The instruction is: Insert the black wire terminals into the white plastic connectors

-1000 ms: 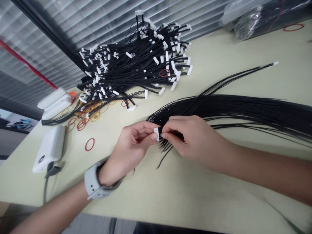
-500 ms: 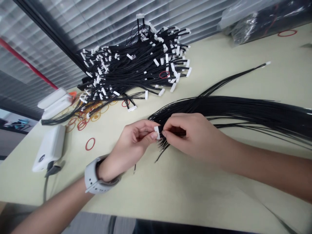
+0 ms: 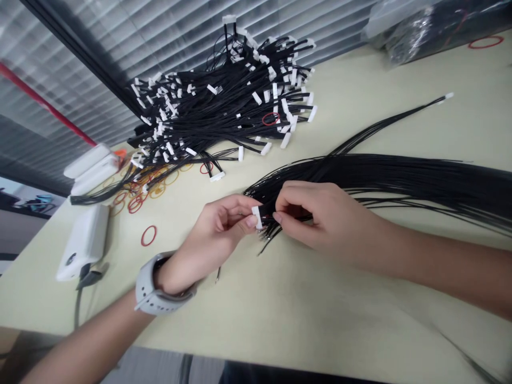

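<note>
Between the thumb and fingers of my left hand [image 3: 224, 229] is a small white connector [image 3: 256, 217]. Black wires run from its right side toward my right hand [image 3: 320, 216], whose thumb and forefinger are pinched on them just beside the connector. A thick bundle of black wires [image 3: 400, 173] lies behind and to the right of my hands, with loose metal-tipped ends below the connector. Across the bundle lies a thinner group of wires [image 3: 368, 130] with a white connector at its far end.
A large pile of black cables [image 3: 224, 106] with white connectors lies at the back. Red and yellow rubber bands [image 3: 149, 235] and a white power bank [image 3: 84, 242] with a cable are on the left. A plastic-wrapped bundle [image 3: 440, 32] sits at the back right.
My right hand has shifted slightly right, away from the connector, so more of the black wires beside it shows. My left hand still holds the connector. The view has moved slightly.
</note>
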The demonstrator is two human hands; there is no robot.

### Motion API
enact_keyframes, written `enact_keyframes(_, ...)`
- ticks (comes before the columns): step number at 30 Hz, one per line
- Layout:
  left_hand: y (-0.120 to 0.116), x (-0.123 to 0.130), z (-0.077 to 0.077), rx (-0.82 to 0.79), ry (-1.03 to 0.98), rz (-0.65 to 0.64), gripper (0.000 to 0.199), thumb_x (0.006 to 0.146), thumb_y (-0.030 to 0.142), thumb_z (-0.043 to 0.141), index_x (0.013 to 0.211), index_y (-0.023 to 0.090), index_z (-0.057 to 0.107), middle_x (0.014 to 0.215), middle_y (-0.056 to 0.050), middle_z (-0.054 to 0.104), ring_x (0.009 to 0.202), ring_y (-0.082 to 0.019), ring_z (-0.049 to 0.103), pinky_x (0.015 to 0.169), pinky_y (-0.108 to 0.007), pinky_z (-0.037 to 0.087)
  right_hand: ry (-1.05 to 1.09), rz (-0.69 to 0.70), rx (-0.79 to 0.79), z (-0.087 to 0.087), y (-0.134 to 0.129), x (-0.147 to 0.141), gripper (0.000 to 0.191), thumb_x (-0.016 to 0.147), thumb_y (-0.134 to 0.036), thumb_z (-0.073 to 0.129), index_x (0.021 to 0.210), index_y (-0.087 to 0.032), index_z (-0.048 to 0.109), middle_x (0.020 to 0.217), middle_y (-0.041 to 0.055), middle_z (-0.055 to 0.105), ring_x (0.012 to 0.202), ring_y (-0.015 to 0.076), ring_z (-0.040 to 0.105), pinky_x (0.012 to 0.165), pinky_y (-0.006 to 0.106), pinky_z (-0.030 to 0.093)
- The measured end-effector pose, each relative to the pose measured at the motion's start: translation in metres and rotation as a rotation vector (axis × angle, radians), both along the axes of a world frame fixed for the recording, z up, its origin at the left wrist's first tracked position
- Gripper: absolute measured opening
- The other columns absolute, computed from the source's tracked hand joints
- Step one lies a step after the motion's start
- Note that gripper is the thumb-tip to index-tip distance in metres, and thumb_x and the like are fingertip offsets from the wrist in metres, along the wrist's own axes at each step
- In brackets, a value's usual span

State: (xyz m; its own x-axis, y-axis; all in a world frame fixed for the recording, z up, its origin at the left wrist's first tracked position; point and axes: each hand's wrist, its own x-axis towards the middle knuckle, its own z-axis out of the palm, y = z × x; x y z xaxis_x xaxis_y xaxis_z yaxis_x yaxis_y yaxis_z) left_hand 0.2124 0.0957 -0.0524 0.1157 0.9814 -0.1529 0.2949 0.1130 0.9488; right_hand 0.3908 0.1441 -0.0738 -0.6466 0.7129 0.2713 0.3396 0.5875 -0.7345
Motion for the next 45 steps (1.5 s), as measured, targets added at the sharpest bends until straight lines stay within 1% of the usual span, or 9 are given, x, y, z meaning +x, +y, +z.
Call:
enact_keyframes(6,0.0001,0.0010,0.0019,-0.014,0.005,0.006,0.010,0.078,0.016,0.063,0.088,0.014,0.062,0.075,-0.002,0.065,0.067,-0.011,0.058,0.061,-0.020,0.046,0.013,0.055,0.007,0.0008,0.0025,0.0025,0.012,0.077,-0.011,0.051,0.066,-0.016,0.053,0.066,-0.0028,0.051,0.056,0.0058,0.043,0.051,0.020,0.031)
enact_keyframes(14,0.0003,-0.0006,0.0005,-0.013,-0.016,-0.006,0.011,0.079,0.016,0.062,0.089,0.014,0.061,0.076,-0.003,0.065,0.067,-0.011,0.058,0.061,-0.020,0.046,0.018,0.102,0.024,0.0018,0.0053,0.0046,0.013,0.078,-0.011,0.051,0.066,-0.016,0.054,0.067,-0.0027,0.051,0.056,0.0059,0.043,0.050,0.020,0.031)
enact_keyframes(22,0.0000,-0.0012,0.0014,-0.027,-0.028,-0.012,0.010,0.080,0.017,0.062,0.089,0.014,0.061,0.077,-0.003,0.065,0.068,-0.010,0.058,0.062,-0.018,0.045,-0.010,0.093,0.057,0.0013,0.0060,0.0035,0.011,0.077,-0.012,0.051,0.067,-0.016,0.054,0.068,-0.0024,0.050,0.056,0.0061,0.043,0.051,0.019,0.031)
enact_keyframes(28,0.0002,-0.0007,0.0011,-0.022,-0.032,-0.020,0.011,0.079,0.017,0.063,0.089,0.014,0.062,0.078,-0.003,0.066,0.069,-0.011,0.059,0.063,-0.020,0.046,-0.017,0.091,0.038,0.0014,0.0057,0.0032,0.012,0.077,-0.011,0.051,0.066,-0.016,0.053,0.068,-0.0018,0.051,0.057,0.0067,0.043,0.051,0.020,0.032)
enact_keyframes(34,0.0009,-0.0019,0.0002,-0.023,-0.033,-0.033,0.009,0.080,0.015,0.061,0.089,0.014,0.061,0.079,-0.003,0.066,0.071,-0.009,0.058,0.064,-0.017,0.045,-0.009,0.096,0.034,0.0012,0.0053,0.0039,0.012,0.077,-0.011,0.051,0.066,-0.016,0.052,0.068,-0.0025,0.050,0.058,0.0062,0.043,0.052,0.020,0.032)
enact_keyframes(38,0.0006,-0.0027,0.0005,-0.029,-0.021,-0.032,0.010,0.080,0.018,0.061,0.089,0.014,0.061,0.079,-0.003,0.066,0.071,-0.011,0.059,0.064,-0.019,0.045,-0.019,0.097,0.022,0.0017,0.0048,0.0051,0.012,0.078,-0.013,0.050,0.067,-0.016,0.052,0.069,-0.0022,0.050,0.058,0.0064,0.043,0.052,0.020,0.032)
enact_keyframes(41,0.0000,-0.0022,0.0014,-0.031,-0.018,-0.033,0.010,0.080,0.019,0.062,0.089,0.014,0.061,0.079,-0.004,0.067,0.072,-0.012,0.060,0.064,-0.020,0.045,-0.022,0.112,0.019,0.0014,0.0055,0.0049,0.012,0.078,-0.013,0.050,0.067,-0.016,0.052,0.070,-0.0018,0.051,0.058,0.0067,0.043,0.052,0.021,0.032)
enact_keyframes(45,0.0000,-0.0014,0.0012,-0.026,-0.031,-0.049,0.010,0.080,0.017,0.061,0.090,0.015,0.061,0.079,-0.003,0.067,0.071,-0.011,0.059,0.064,-0.019,0.045,-0.014,0.135,0.035,0.0003,0.0067,0.0040,0.012,0.080,-0.015,0.049,0.069,-0.016,0.053,0.071,-0.0018,0.051,0.058,0.0061,0.043,0.052,0.021,0.032)
